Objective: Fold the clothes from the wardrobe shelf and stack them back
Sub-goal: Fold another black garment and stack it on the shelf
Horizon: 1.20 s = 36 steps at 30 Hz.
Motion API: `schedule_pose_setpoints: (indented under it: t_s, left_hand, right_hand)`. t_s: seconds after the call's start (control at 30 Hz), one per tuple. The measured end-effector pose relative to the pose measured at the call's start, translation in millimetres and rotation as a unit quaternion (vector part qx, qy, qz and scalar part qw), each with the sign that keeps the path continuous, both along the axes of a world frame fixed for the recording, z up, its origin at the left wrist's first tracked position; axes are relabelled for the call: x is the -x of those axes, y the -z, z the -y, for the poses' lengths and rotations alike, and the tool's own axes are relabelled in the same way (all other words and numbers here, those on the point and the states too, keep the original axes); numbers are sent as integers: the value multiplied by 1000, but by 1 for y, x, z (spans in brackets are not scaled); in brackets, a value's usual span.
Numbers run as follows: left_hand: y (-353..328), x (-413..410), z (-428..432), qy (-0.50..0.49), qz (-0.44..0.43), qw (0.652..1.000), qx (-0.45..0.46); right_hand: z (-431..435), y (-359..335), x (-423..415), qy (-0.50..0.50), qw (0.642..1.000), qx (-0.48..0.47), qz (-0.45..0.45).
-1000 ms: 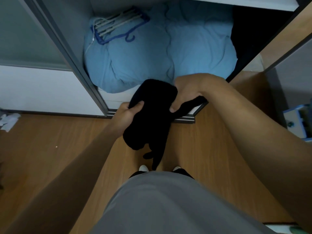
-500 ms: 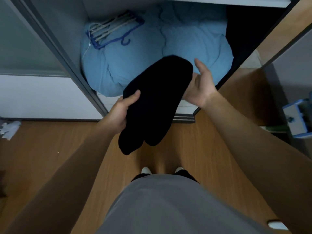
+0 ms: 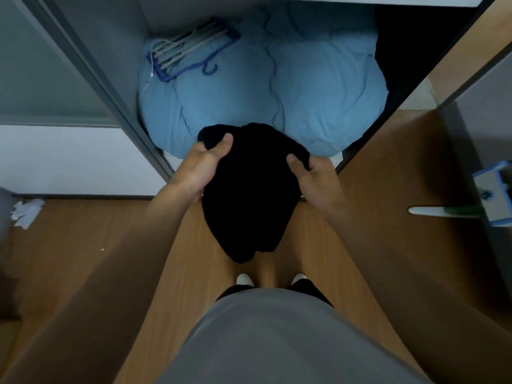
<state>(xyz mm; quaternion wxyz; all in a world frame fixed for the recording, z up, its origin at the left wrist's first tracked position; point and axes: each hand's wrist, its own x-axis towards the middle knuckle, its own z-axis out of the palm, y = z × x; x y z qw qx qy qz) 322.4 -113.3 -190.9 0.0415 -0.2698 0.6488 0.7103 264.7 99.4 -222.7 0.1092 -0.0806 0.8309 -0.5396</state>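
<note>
A black garment (image 3: 249, 195) hangs folded in front of me, above the wooden floor and just outside the open wardrobe. My left hand (image 3: 203, 166) grips its upper left edge, thumb on top. My right hand (image 3: 313, 178) grips the upper right edge, thumb over the cloth. The garment's lower end dangles toward my feet. Its folds are too dark to make out.
Inside the wardrobe lies a bulky light-blue duvet (image 3: 263, 95) with a blue hanger rack (image 3: 191, 51) on it. A grey sliding-door frame (image 3: 110, 90) runs at the left. Crumpled white paper (image 3: 26, 213) lies on the floor at the left. A blue-and-white box (image 3: 493, 195) sits at the right.
My right hand has moved from an open hold beside the garment to gripping its top right edge. The garment has dropped lower and now hangs straight between both hands.
</note>
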Motion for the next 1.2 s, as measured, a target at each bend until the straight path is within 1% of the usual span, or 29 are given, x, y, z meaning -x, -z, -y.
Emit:
schedule_pose_setpoints:
  t_s: [0.03, 0.07, 0.13, 0.17, 0.2, 0.27, 0.3, 0.33, 0.4, 0.47, 0.53, 0.6, 0.67, 0.73, 0.8, 0.83, 0.93, 1.0, 1.07, 1.2]
  left_hand:
    - [0, -2, 4, -6, 2, 1000, -17]
    - [0, -5, 7, -15, 5, 998, -53]
    - [-2, -10, 8, -20, 20, 989, -147]
    - [-4, -11, 8, -13, 31, 982, -188]
    - [-6, -12, 7, -3, 39, 975, -218]
    - [-10, -9, 5, 18, 50, 967, -248]
    - [-13, -7, 4, 24, 58, 965, -256]
    - [-15, -5, 4, 21, 64, 962, -266]
    - [-16, 0, 10, 8, 52, 955, -292]
    - [-13, -1, 20, 6, 7, 950, -311]
    - [-3, -11, 28, 22, -9, 955, -295]
    - [16, -28, 26, 45, 27, 962, -266]
    - [31, -44, 18, 71, 56, 963, -254]
    - [36, -46, 7, 58, 34, 969, -239]
    - [30, -37, -3, 14, 6, 973, -228]
    - [26, -31, -7, -4, 3, 974, -227]
    - [15, -19, -12, -19, 6, 973, -230]
    - [14, -19, -9, 1, -2, 973, -231]
    - [16, -24, -5, 10, -4, 978, -210]
    - [18, -21, -1, -41, 10, 986, -163]
  right_hand:
    - [-7, -3, 5, 2, 999, 31, 20]
    - [-15, -5, 10, 4, 995, 79, 53]
    - [-23, -7, 15, -17, 972, 189, 136]
    - [-23, -7, 14, -44, 962, 216, 164]
    - [-21, -6, 10, -79, 957, 215, 179]
    - [-10, -1, -1, -165, 951, 187, 183]
    - [-4, 0, -7, -194, 948, 178, 177]
    - [4, 1, -11, -200, 949, 176, 169]
    - [19, -4, -16, -153, 956, 189, 164]
    - [28, -11, -15, -88, 959, 197, 181]
    - [31, -18, -9, -51, 954, 198, 219]
    - [32, -25, -1, -31, 941, 179, 284]
    - [31, -33, 9, -10, 916, 167, 364]
    - [23, -40, 17, 2, 890, 199, 410]
    - [8, -39, 19, -5, 883, 244, 402]
    - [1, -35, 16, -19, 887, 244, 392]
    - [-11, -18, -2, -36, 915, 199, 348]
    - [-17, -11, -6, -21, 928, 202, 313]
    - [-24, -10, -1, -4, 938, 185, 295]
    - [-30, -14, 9, 11, 955, 126, 266]
